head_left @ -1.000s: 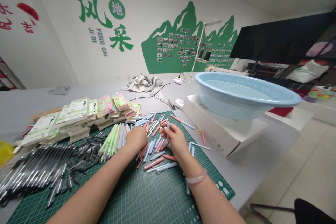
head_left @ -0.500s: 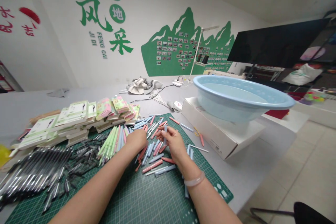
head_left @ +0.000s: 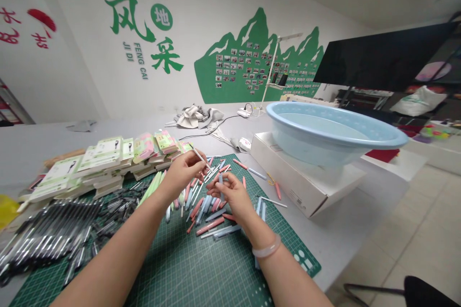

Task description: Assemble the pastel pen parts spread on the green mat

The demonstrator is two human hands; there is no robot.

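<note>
Pale blue plastic tube point(head_left: 221, 185) stands nearly upright in the right hand point(head_left: 236, 197), pinched between thumb and fingers; left hand point(head_left: 183, 171) grips a slender white stick point(head_left: 199, 155), its far tip darker, slanting above the mat; stick and tube are apart; progress, by my reading, only partial: green pens point(head_left: 153, 186) lie gathered side by side just beyond the left forearm point(head_left: 126, 232), while pink tubes point(head_left: 210, 226), blue tubes point(head_left: 226, 232) and white rods point(head_left: 275, 202) lie loose and scattered about the right hand, a good number left to handle; black pens point(head_left: 46, 225) on the left lie in a close row, apparently sorted, with short black pieces point(head_left: 124, 199) jumbled beside them; materials: glossy barrels on the black pens, pastel plastic on the tubes, all slim cylinders; green cutting mat point(head_left: 180, 268), flat, finely gridded; far left, slab-like cartons point(head_left: 106, 151) stacked in uneven layers; far right, smooth blue basin point(head_left: 389, 144), wide-rimmed, set on a crisp-edged white cardboard box point(head_left: 272, 168); pale bangle point(head_left: 267, 247) circles the right wrist
</note>
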